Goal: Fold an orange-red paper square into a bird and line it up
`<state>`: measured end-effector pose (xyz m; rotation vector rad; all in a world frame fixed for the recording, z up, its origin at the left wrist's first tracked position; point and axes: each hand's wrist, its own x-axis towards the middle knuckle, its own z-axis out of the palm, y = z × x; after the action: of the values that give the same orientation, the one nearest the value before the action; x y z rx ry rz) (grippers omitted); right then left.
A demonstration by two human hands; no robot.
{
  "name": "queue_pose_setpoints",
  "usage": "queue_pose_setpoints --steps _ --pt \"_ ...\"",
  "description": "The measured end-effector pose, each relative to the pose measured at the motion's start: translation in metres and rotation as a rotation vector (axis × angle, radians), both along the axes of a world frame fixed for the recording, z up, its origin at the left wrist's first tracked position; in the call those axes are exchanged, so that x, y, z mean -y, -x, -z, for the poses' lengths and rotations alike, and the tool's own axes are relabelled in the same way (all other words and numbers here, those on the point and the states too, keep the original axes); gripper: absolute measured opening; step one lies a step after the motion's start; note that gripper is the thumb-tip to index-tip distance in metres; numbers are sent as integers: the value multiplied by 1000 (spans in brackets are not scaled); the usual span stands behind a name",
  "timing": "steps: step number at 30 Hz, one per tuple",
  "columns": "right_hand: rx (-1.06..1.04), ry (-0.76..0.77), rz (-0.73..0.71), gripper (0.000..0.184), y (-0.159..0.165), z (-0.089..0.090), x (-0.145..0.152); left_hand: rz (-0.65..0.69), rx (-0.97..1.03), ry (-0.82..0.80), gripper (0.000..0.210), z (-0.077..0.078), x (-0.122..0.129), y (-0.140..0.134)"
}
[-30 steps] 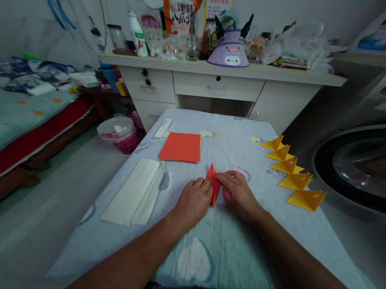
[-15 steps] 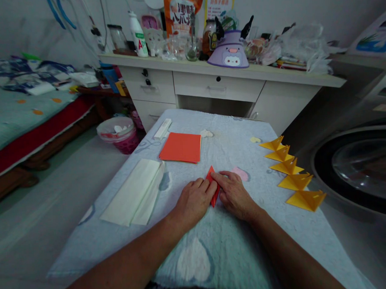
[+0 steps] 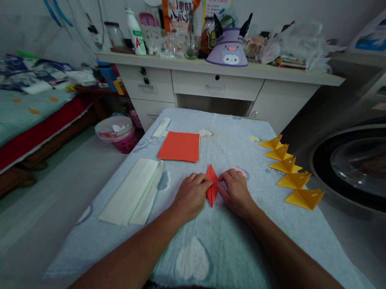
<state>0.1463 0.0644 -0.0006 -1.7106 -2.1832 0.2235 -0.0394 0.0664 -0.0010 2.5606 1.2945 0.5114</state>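
Set between the fingertips of both hands, flat on a patterned tablecloth [image 3: 222, 232]: a folded red paper diamond [image 3: 213, 192], pointed at its far and near ends. With the left hand [image 3: 191, 195], resting a thumb on the paper's left side, other fingers curled close together along that edge. With the right hand [image 3: 237, 191], meeting the opposite edge at the thumb tip, a narrow gap away from a bent forefinger. Impossible to tell, on either side, whether pinching or merely pressing. Just beyond the left fingers, a stack of orange-red paper squares [image 3: 179, 146]; left of those same fingers, a pale folded sheet [image 3: 127, 192]. Well right of the right fingers, a row of five yellow folded-paper shapes [image 3: 286, 166]. Far beyond all fingertips, a purple visor [image 3: 227, 48] on a white cabinet [image 3: 195, 81].
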Motion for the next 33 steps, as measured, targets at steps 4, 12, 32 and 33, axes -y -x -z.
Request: queue_pose_setpoints --steps 4,12,32,33 --pt "-6 14 41 14 6 -1 0 -20 112 42 27 -1 -3 0" --pt "-181 40 8 10 7 -3 3 -37 205 59 18 2 -5 0" --pt "-1028 193 -80 31 9 3 8 -89 352 129 16 -5 -5 0" --pt "-1073 207 -94 30 9 3 9 -87 379 157 17 -7 -4 1"
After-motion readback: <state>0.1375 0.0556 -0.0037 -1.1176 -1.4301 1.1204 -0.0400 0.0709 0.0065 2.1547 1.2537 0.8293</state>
